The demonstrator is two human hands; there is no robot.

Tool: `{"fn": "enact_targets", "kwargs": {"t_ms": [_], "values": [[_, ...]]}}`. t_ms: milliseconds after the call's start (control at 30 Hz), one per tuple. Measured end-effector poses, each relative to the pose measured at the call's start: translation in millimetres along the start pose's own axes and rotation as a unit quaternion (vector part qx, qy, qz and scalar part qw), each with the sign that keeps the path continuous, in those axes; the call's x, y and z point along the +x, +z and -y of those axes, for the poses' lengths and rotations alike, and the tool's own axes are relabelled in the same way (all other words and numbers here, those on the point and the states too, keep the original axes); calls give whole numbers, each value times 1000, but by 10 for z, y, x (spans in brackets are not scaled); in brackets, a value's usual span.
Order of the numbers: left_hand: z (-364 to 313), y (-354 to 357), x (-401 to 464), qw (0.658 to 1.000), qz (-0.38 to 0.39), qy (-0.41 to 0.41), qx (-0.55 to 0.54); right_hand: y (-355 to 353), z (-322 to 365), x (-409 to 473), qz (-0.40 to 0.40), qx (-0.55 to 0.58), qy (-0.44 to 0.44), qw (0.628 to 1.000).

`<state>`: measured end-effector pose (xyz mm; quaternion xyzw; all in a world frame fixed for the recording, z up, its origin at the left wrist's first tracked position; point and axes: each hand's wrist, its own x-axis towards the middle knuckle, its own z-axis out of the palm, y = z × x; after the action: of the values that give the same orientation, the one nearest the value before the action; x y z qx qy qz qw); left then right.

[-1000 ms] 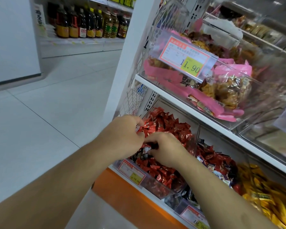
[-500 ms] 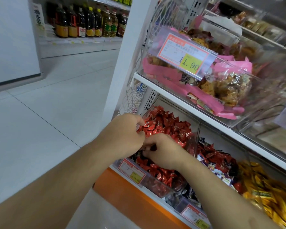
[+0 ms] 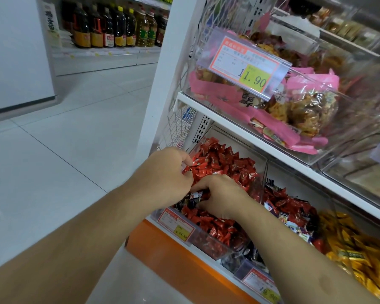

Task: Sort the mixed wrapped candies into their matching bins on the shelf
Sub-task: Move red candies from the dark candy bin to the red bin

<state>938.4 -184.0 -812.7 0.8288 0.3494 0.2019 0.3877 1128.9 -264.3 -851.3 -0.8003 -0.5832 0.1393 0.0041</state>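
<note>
- The fingertips of both hands are hiding in the candy pile, so whether either is pinching anything is impossible to tell.
- The left hand [image 3: 167, 174] is curling over the red candies [image 3: 224, 165] in the clear bin [image 3: 208, 242].
- The right hand [image 3: 222, 196] is digging just beside it, touching dark-wrapped candies [image 3: 193, 197] among the red.
- The yellow candies [image 3: 355, 244] are lying well right, cut off by the frame.

Shop — price tag [image 3: 246, 68] on clear bin [image 3: 349, 119], bottles [image 3: 116, 27] on aisle shelf.

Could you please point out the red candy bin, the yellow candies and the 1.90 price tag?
red candy bin [image 3: 217, 249]: head view, clear front wall.
yellow candies [image 3: 349, 244]: head view, pile's middle.
1.90 price tag [image 3: 253, 79]: head view, yellow patch.
</note>
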Motion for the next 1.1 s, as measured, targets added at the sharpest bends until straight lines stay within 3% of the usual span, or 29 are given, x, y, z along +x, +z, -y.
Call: {"fn": "enact_targets", "kwargs": {"t_ms": [200, 433, 1100], "values": [[49, 19, 27, 1000, 2, -2, -4, -5, 0, -23, 5, 17, 5, 1000], [101, 53, 51, 1000, -4, 8, -5, 38, 92, -68, -48, -28, 7, 998], [59, 43, 46, 1000, -2, 4, -3, -178, 168, -335, -114, 154, 26, 981]]}}
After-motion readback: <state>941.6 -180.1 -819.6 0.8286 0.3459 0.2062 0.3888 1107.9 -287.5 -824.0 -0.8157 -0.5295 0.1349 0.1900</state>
